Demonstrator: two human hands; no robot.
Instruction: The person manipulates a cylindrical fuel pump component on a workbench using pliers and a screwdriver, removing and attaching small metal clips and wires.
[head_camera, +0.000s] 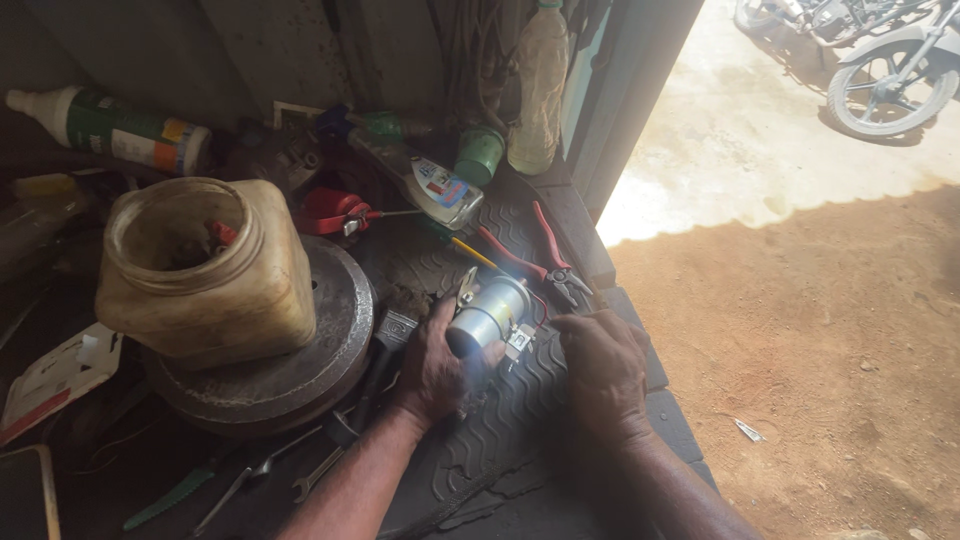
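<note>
- A small silver metal cylinder (487, 312), smooth and shiny, with a bracket and thin red wires at its far end, lies near the counter's right edge on a black rubber mat (500, 420) with a wavy ribbed tread.
- The left hand (435, 365) cups the cylinder from the near-left side, fingers wrapped under it; its underside is hidden by the palm.
- The right hand (600, 365) rests just beside the cylinder's wired end, fingers curled; whether it pinches anything cannot be told, as the fingertips are hidden.
- Red-handled pliers (535, 255) lie on the mat just beyond the cylinder, toward the counter's right edge.
- To the left, a yellowed, grimy plastic jar (215, 275) with an open mouth stands on a heavy round metal disc (335, 330).
- Flat spanners (300, 470) lie dim near the counter's front edge, hard to make out.
- Plastic bottles (440, 185) crowd the back edge in shadow.
- A motorcycle wheel (890, 90) is cut off at the top right, on sunlit ground.
</note>
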